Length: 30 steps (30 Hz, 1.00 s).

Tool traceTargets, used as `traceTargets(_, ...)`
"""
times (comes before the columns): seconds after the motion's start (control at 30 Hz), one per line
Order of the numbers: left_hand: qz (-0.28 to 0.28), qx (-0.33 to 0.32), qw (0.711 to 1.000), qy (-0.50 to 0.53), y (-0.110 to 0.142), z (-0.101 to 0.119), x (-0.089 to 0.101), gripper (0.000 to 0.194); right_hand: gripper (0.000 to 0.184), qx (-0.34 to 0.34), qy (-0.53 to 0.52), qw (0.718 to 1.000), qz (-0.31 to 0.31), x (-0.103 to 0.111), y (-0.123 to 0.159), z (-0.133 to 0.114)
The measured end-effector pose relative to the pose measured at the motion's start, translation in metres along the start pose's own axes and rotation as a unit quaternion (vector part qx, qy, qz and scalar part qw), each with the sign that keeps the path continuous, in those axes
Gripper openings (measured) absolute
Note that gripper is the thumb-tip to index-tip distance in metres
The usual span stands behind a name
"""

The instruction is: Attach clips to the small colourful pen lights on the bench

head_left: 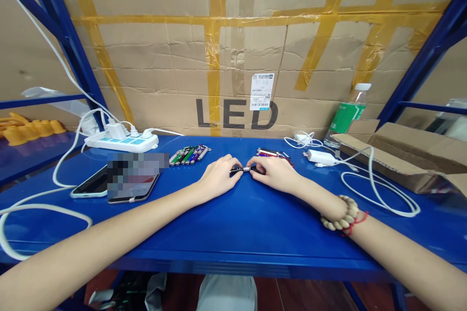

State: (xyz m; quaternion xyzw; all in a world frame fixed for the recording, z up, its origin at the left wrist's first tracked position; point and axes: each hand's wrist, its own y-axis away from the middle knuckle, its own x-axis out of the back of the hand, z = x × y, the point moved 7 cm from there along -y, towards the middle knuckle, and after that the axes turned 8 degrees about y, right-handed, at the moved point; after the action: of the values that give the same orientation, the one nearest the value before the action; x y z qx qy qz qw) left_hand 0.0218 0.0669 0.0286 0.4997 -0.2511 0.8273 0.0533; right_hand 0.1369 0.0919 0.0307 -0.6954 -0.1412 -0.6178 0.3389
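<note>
1. Black slim metal pen-light lies near the blue worktop's back edge, at its middle.
2. Left hand and right hand each clamp one end.
3. Likely light, stiff, slippery; pinch the ends.

light: bright, even, from above
glare: soft sheen on blue shelf, lower centre
shadows: faint, under the forearms
distortion: wide-angle bending at frame edges
blur: pixelated patch, centre left
focus: sharp at centre
</note>
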Motion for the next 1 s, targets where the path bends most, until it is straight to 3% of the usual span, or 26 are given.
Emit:
traceTargets(0.2,0.015,-0.035,0.998,0.045,-0.001,-0.001,0.0,0.012,0.02,0.069,-0.002,0.993,0.099,0.013,0.001,-0.01)
traceTargets(0.43,0.028,-0.057,0.996,0.069,0.0,0.002,0.003,0.01,0.025,0.143,-0.101,0.981,0.088,0.006,-0.003,-0.015)
traceTargets(0.73,0.048,-0.036,0.994,0.087,0.0,-0.001,0.004,0.013,0.018,0.086,-0.156,0.981,0.081,0.004,-0.004,-0.007)
traceTargets(1.0,0.054,-0.025,0.993,0.101,-0.001,-0.002,0.004,0.01,0.021,0.069,-0.169,0.974,0.133,0.011,-0.002,-0.006)
